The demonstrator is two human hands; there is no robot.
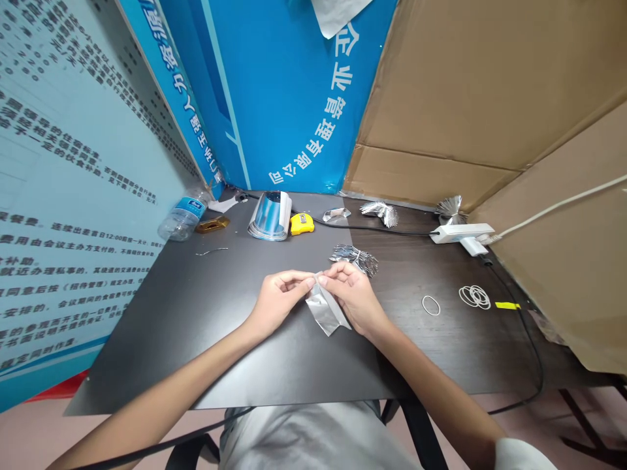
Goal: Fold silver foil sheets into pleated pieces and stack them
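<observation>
Both hands meet over the front middle of the desk, pinching the upper edge of a silvery foil piece (326, 316). My left hand (281, 297) grips that edge between thumb and fingers from the left. From the right, my right hand (355, 294) pinches it close beside the left thumb. The foil hangs down below the fingertips, creased and slightly folded. Just behind my right hand lies a bundle of thin silvery strips (360, 258), partly hidden by the fingers.
Behind stand a roll of shiny film (270, 217) and a yellow tape measure (302, 224). A plastic bottle (185, 215) lies at the left. More foil bundles (382, 212) sit at the back. On the right are white rubber bands (474, 297) and a power strip (463, 233) with cables.
</observation>
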